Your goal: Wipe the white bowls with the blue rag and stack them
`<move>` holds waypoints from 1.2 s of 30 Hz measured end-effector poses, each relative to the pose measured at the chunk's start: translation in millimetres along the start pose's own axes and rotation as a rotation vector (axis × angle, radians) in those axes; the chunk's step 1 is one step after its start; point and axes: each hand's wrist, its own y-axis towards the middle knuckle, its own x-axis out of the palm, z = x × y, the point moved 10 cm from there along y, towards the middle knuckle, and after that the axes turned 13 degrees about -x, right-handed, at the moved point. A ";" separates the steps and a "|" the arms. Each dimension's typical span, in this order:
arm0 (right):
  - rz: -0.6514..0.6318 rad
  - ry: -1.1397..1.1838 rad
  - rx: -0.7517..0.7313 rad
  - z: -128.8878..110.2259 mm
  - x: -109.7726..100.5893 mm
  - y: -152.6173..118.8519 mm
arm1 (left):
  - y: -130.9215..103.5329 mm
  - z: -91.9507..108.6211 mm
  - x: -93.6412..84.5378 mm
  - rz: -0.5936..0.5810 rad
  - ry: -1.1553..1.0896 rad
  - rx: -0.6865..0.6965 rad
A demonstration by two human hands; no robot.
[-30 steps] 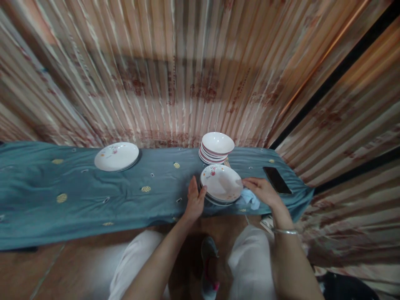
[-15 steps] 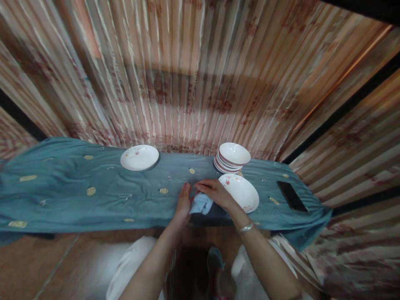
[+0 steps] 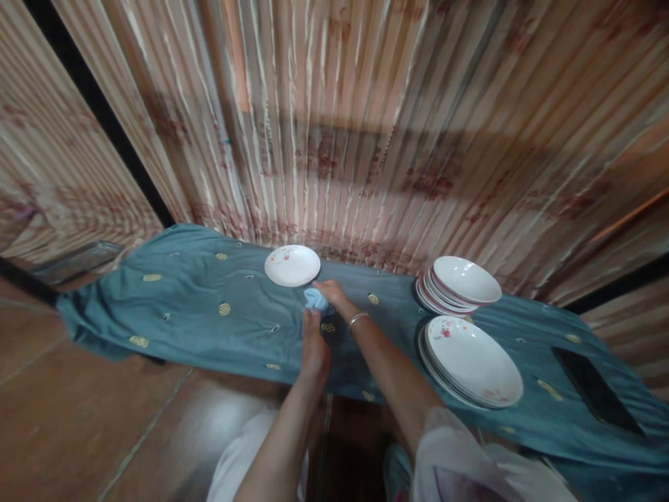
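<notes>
A crumpled light blue cloth (image 3: 316,300) is between my hands, just below a white floral plate (image 3: 293,265) lying on the teal tablecloth. My right hand (image 3: 332,293) has its fingers closed on the cloth's upper right side. My left hand (image 3: 315,348) is at the cloth's lower edge, thumb up against it; its other fingers are mostly hidden. To the right sits a stack of white bowls (image 3: 465,279) with red rims. Nearer the front edge is a pile of floral plates (image 3: 475,362).
A black phone (image 3: 596,390) lies at the right end of the teal tablecloth (image 3: 198,328). Pleated curtains (image 3: 355,139) and dark poles (image 3: 104,111) stand behind and beside the table. A glassy tray-like object (image 3: 78,261) shows at far left.
The view has swung left. My hands and the cloth have moved left and forward, away from the plate pile and close to the single plate.
</notes>
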 end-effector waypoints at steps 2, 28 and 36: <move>0.008 -0.042 0.031 -1.4 5.7 12.9 | -2.7 -1.2 -6.5 0.059 -0.053 -0.074; 0.236 0.311 0.144 -7.5 -10.9 -19.8 | -5.3 18.3 -28.4 0.098 -0.201 -0.160; 0.247 0.532 0.069 21.6 -58.6 -111.7 | -15.1 24.9 -27.7 0.098 -0.327 -0.203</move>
